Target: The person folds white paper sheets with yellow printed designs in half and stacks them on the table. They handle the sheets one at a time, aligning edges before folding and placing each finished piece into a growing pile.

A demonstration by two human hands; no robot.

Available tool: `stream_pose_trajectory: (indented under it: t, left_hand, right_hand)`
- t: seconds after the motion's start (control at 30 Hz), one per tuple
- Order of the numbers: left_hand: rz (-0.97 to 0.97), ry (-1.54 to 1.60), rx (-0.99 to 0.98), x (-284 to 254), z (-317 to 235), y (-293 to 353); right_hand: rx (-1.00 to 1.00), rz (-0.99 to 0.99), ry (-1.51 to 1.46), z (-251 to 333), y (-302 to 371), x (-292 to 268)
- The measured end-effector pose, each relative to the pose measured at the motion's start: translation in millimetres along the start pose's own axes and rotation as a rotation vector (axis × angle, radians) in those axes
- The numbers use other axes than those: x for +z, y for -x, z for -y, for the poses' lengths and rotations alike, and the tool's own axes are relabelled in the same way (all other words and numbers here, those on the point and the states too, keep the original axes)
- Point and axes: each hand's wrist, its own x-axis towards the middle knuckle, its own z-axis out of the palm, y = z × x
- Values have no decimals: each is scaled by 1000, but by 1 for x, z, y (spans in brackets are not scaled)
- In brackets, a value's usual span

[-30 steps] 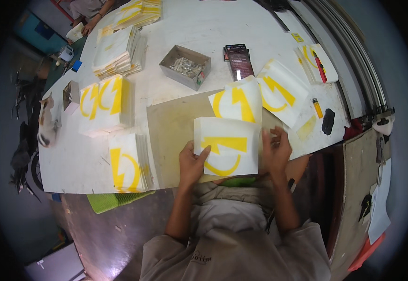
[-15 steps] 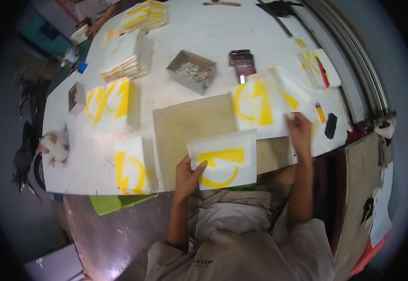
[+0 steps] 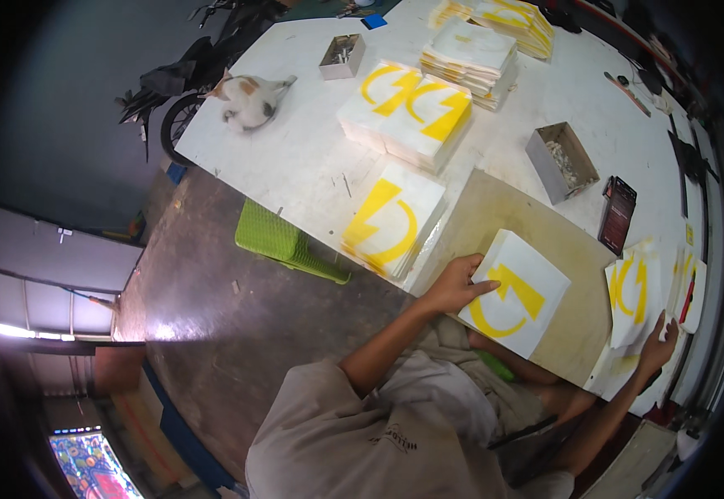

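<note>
My left hand [image 3: 460, 284] grips a white sheet with a yellow printed shape [image 3: 518, 293] at its left edge, thumb on top. It is held over a tan board [image 3: 507, 204] at the table's front; whether several sheets are layered there I cannot tell. At the far right, my right hand [image 3: 657, 343] has its fingers closed on the lower edge of another white sheet [image 3: 669, 291]. Beside that lies a fanned pile of yellow-printed sheets [image 3: 628, 295]. Left of the board sits a stack of printed sheets [image 3: 395, 218].
More stacks of printed sheets [image 3: 407, 108] stand farther back on the white table [image 3: 312, 137]. A grey box of small pieces [image 3: 563, 162], a phone [image 3: 618, 214] and a smaller box [image 3: 343, 56] lie around. A cat [image 3: 249, 101] rests near the left edge, above a green stool [image 3: 283, 237].
My view has swung left, showing more floor. My right hand has moved away from the fanned pile's front toward its right side. My left hand keeps its hold on the printed sheet.
</note>
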Motion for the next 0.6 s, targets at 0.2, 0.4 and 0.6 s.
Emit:
stream_pose_trajectory:
  t: [0.2, 0.4, 0.6]
  left_hand:
    - [113, 314, 54, 15, -14, 10]
    - [246, 354, 77, 15, -31, 21]
    - [380, 395, 134, 19, -39, 31]
  right_hand:
    - [446, 777, -1003, 182, 122, -61]
    - [734, 1060, -1446, 216, 146, -53]
    - [578, 923, -1341, 240, 143, -59]
